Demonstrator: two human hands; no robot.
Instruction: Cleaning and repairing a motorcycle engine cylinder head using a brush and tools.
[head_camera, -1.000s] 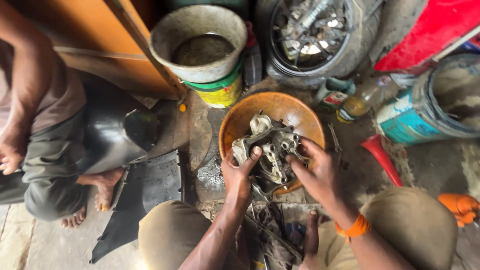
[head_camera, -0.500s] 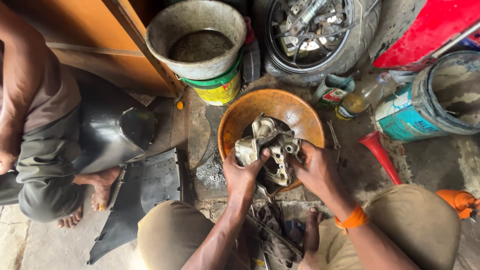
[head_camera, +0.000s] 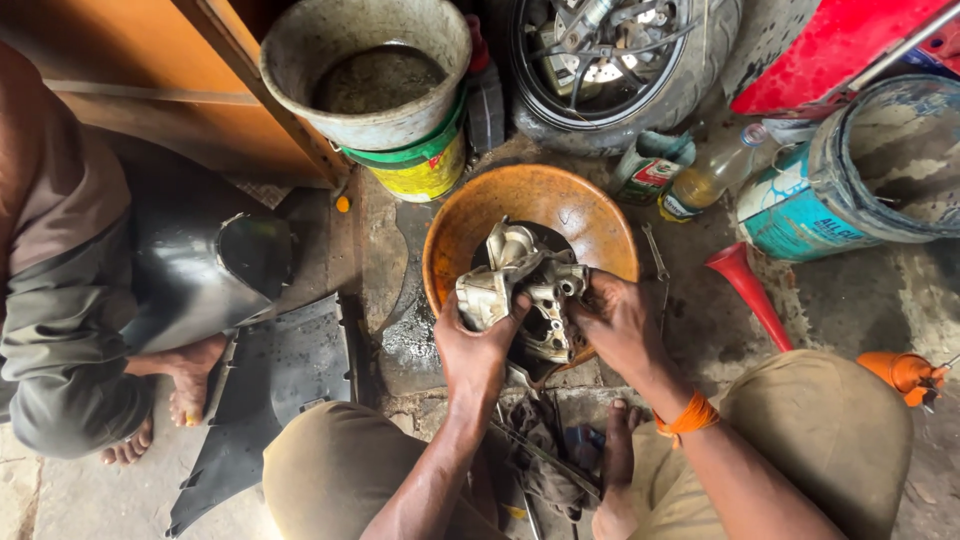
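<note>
Both hands are on a greasy metal engine part (head_camera: 525, 290) held over an orange bowl (head_camera: 470, 225) on the floor. The left hand (head_camera: 478, 345) is closed around the part's near-left end, thumb up against the casting. The right hand (head_camera: 615, 320) grips its right side with the fingers curled over the edge. The part sits tilted, its lower end down in the dark middle of the bowl — there seems to be dirty liquid there, though it is hard to tell.

This looks like the washing or scrubbing step: the part is lifted and turned in the bowl so its ports and hollows can be reached. A next move would call for a firm two-handed hold, since the casting looks oily and heavy, and for keeping it over the bowl so drips land inside.

Around the bowl stand a grey bucket (head_camera: 300, 70) on a yellow-green can (head_camera: 425, 170), a blue-painted bucket (head_camera: 800, 220), a bottle (head_camera: 705, 180) and a red funnel (head_camera: 750, 290). Another person's foot (head_camera: 185, 390) rests on the far left — well apart from the work.
</note>
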